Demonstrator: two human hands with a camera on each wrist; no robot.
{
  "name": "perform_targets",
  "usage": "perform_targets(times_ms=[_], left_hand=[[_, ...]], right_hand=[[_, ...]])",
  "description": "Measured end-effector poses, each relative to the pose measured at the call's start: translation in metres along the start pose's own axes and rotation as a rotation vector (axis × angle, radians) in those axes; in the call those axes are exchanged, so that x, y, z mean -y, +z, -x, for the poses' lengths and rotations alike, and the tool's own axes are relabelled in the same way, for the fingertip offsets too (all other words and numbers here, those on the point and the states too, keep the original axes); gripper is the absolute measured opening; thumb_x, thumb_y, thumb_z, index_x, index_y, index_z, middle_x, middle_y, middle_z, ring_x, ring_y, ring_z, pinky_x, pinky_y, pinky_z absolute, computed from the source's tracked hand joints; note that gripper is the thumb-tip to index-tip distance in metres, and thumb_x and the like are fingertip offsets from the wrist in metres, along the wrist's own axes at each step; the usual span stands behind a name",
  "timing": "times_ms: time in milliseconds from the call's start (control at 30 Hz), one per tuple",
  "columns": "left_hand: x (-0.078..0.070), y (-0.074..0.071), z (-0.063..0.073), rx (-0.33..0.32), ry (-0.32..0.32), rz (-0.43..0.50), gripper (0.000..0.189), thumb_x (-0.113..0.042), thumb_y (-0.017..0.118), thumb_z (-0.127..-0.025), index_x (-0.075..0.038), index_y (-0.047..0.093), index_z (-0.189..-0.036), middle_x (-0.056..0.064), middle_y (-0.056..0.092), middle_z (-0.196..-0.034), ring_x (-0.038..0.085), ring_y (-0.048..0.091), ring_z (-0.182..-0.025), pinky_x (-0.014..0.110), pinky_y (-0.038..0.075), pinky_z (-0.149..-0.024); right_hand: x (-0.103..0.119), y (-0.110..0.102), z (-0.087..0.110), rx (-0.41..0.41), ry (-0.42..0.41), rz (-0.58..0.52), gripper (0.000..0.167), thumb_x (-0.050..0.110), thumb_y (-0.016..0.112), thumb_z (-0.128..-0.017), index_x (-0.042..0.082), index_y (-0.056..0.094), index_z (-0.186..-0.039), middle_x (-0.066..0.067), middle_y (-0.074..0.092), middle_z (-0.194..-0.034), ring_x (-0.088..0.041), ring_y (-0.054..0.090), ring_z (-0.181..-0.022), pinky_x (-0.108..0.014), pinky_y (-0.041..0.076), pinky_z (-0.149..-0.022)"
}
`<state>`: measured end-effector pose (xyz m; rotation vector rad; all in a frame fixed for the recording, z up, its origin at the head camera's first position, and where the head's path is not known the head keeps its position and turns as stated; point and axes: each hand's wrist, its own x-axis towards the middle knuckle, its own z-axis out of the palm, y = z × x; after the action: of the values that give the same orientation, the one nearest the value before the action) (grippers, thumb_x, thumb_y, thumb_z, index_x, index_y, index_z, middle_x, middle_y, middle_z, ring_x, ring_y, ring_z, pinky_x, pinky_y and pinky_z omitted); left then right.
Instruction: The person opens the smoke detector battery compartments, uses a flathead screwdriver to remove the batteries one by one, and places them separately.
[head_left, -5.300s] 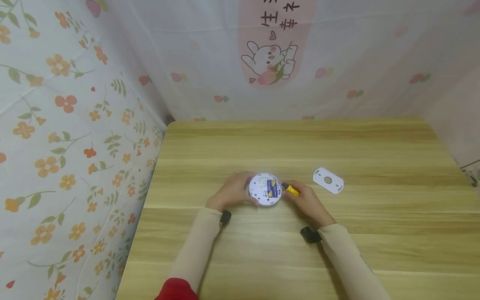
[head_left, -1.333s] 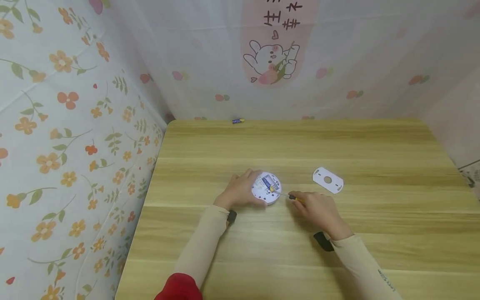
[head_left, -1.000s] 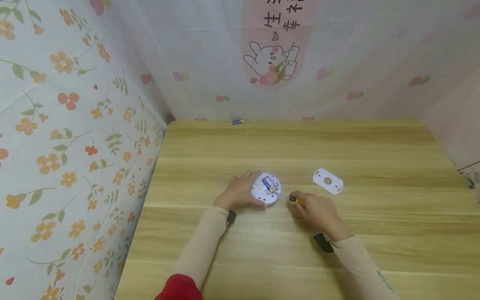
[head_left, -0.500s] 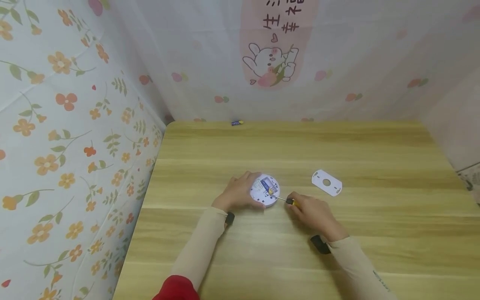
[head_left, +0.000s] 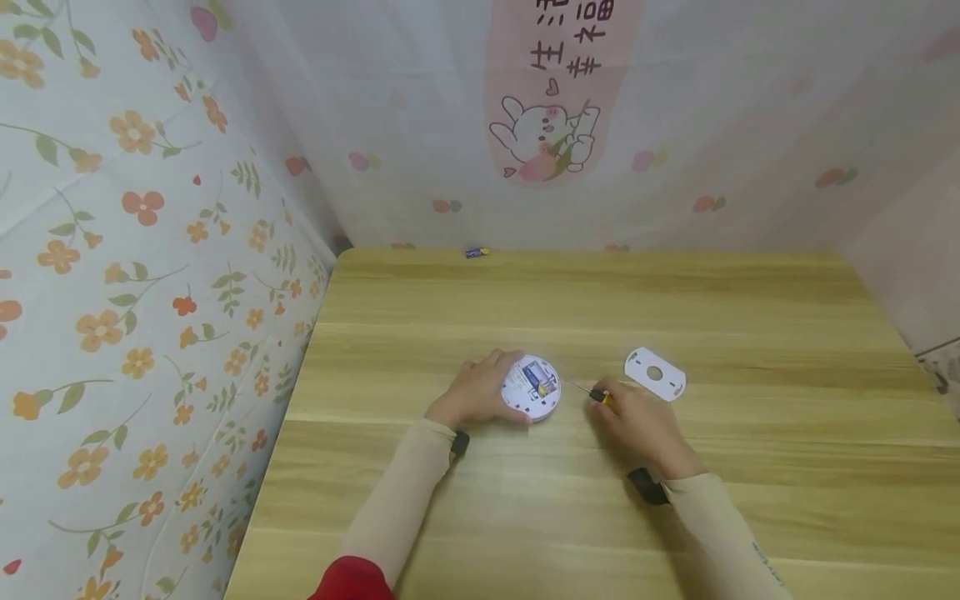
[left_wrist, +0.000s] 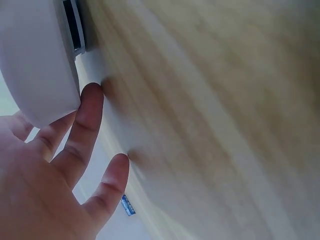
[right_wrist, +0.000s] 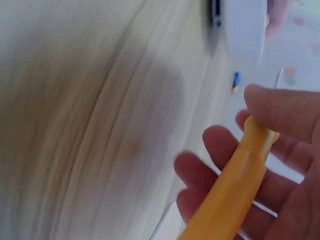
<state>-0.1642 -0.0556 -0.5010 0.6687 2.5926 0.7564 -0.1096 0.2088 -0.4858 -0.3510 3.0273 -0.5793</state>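
Note:
A round white device [head_left: 517,398], which looks like a smoke detector, lies back side up with its battery compartment [head_left: 538,377] uncovered. A yellow-ended battery [head_left: 543,389] appears to sit in that compartment. My left hand [head_left: 480,390] holds the device by its left edge, thumb at the near side and fingers at the far side. In the left wrist view, the fingers [left_wrist: 90,117] touch its side wall. In my right hand [head_left: 637,423] is a screwdriver with a yellow handle [right_wrist: 232,187], gripped between thumb and fingers. Its thin tip points at the device, a short gap away.
A white mounting plate [head_left: 641,371] with a round central hole lies flat beyond the right hand. At the table's back edge lies a loose blue and yellow battery [head_left: 477,252]. Patterned cloth [head_left: 420,125] hangs behind the wooden table [head_left: 735,308] and along its left side.
The screwdriver's tip has come out of the battery compartment, the right hand drawing slightly right. Since the oldest frame, a battery has appeared at the table's back edge. The left hand keeps its hold.

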Motion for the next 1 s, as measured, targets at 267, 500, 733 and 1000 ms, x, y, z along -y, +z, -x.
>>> perform_targets(times_ms=[267,500,733,1000], left_hand=[[-0.001,0.000,0.002,0.009,-0.010,0.006,0.110,-0.055,0.083,-0.063,-0.022,0.026,-0.152,0.006,0.044,-0.146,0.023,0.048,-0.127,0.048,0.032,-0.111],[-0.005,-0.004,0.004,0.013,-0.012,0.017,0.110,-0.052,0.083,-0.064,-0.021,0.026,-0.152,0.006,0.042,-0.147,0.024,0.047,-0.129,0.047,0.031,-0.111],[-0.006,-0.004,0.003,0.023,-0.015,0.014,0.109,-0.052,0.083,-0.064,-0.021,0.026,-0.152,0.006,0.045,-0.145,0.023,0.048,-0.127,0.048,0.032,-0.110],[-0.004,-0.004,0.002,0.026,-0.022,0.009,0.109,-0.053,0.083,-0.065,-0.024,0.025,-0.153,0.005,0.043,-0.147,0.023,0.047,-0.129,0.049,0.030,-0.112]], right_hand=[[-0.023,-0.005,-0.002,-0.016,0.125,0.060,0.025,0.024,0.066,-0.087,0.004,0.071,-0.101,-0.014,0.061,-0.086,-0.027,0.057,-0.074,-0.045,0.048,-0.052],[-0.031,-0.001,-0.005,0.031,0.174,0.058,0.022,0.025,0.065,-0.089,0.007,0.067,-0.100,-0.013,0.056,-0.085,-0.024,0.053,-0.064,-0.041,0.043,-0.046],[-0.031,0.002,-0.005,0.011,0.175,0.042,0.024,0.026,0.067,-0.087,0.007,0.065,-0.101,-0.015,0.059,-0.087,-0.029,0.058,-0.066,-0.044,0.045,-0.048],[-0.020,-0.009,-0.013,-0.018,0.161,-0.015,0.032,0.030,0.063,-0.091,0.006,0.064,-0.113,-0.015,0.069,-0.099,-0.031,0.065,-0.084,-0.047,0.052,-0.063]])
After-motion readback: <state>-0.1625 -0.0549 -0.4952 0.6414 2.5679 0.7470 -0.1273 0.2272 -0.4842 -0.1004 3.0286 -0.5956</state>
